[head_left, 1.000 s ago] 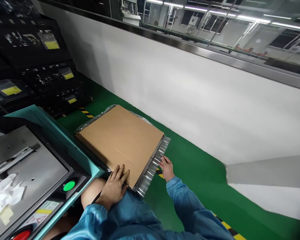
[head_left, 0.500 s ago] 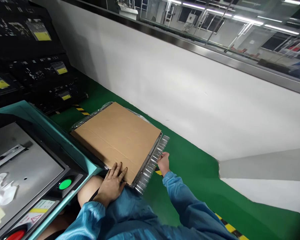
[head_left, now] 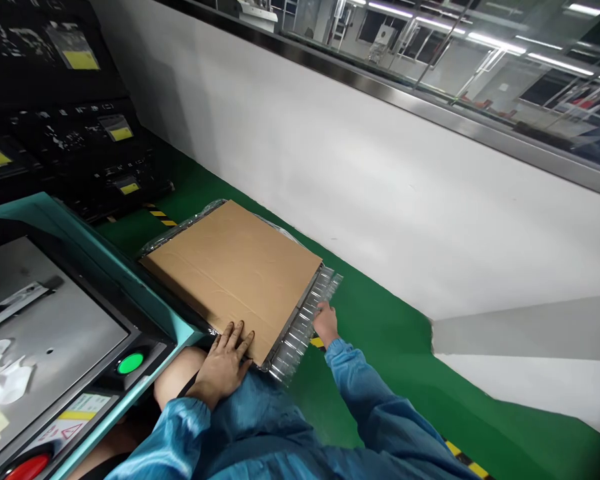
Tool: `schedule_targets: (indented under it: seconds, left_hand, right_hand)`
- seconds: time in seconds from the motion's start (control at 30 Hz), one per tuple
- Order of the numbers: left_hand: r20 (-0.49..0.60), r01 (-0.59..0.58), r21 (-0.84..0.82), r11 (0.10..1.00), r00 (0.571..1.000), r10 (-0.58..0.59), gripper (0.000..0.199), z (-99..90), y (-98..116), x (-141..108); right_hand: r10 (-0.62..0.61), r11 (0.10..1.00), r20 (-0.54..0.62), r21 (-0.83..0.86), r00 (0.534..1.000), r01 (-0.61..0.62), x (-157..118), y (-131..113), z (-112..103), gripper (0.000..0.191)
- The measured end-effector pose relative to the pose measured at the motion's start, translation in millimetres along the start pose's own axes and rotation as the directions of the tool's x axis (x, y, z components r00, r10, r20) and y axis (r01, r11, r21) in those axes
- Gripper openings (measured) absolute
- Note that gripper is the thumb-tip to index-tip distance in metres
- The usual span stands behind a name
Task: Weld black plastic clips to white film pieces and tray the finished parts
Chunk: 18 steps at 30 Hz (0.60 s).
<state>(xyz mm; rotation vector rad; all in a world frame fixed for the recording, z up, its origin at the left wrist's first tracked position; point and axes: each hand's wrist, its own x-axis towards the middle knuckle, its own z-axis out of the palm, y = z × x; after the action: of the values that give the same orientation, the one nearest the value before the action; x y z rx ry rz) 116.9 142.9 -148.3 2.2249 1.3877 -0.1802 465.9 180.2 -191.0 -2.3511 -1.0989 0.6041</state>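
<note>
A flat brown cardboard sheet (head_left: 240, 267) lies on top of a stack with clear plastic showing round its edges. My left hand (head_left: 225, 360) rests on the near corner of the cardboard, palm down and fingers spread. At the right side, a clear ribbed plastic tray (head_left: 297, 333) sticks out from under the cardboard. My right hand (head_left: 326, 323) is closed on the outer edge of that tray, its fingertips partly hidden. What lies deeper beneath the cardboard is hidden.
To the left stands a teal-edged machine (head_left: 50, 300) with a green button (head_left: 130, 363) and a red button (head_left: 27, 467). Black crates (head_left: 65, 120) are stacked at the back left. A white wall (head_left: 355, 167) runs behind the stack, above a green floor (head_left: 380, 313).
The plastic tray shows a little wider beyond the cardboard's right edge, with my right hand still at it. My left hand stays on the cardboard. The view has shifted slightly.
</note>
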Motion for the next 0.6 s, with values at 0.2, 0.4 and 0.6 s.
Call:
schedule_targets:
  seconds: [0.2,0.4,0.6]
  left_hand:
    - [0.008,-0.001,-0.012,1.0,1.0,0.001,0.069,-2.3,0,0]
    - [0.036,0.007,0.012,1.0,0.999,-0.008,0.069,-6.6,2,-1]
    - [0.042,0.014,0.017,1.0,0.999,-0.015,0.07,-7.6,3,0]
  right_hand:
    - [-0.065,0.98,0.088,-0.183,0.994,0.081,1,-5,-14,0.032]
    - [-0.078,0.945,0.175,-0.3,0.982,0.128,3,-14,-19,0.032]
    - [0.038,0.937,0.163,-0.348,0.986,0.022,11,-19,-31,0.04]
